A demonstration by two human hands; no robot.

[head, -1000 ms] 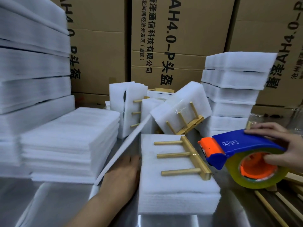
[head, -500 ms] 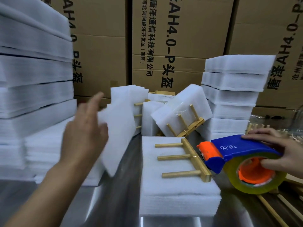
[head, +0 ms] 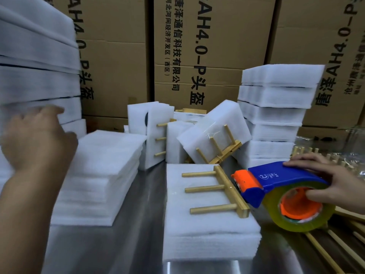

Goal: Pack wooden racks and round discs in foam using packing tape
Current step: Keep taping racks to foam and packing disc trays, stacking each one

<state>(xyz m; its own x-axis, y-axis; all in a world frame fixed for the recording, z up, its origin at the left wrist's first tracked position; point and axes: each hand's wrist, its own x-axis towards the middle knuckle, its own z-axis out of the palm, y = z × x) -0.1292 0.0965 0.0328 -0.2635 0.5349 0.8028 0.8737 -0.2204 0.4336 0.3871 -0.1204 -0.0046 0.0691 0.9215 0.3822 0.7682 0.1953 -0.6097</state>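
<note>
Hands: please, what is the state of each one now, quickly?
Left hand: raised by the foam stack, blurred; whether it holds anything cannot be told.
Right hand: closed on the tape dispenser.

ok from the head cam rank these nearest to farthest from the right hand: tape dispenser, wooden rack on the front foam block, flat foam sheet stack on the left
1. tape dispenser: held in the right hand, at the right.
2. wooden rack: lying on the front foam block, just left of the dispenser's orange nose.
3. foam sheet stack: far left across the bare table strip, below the left hand.
</note>
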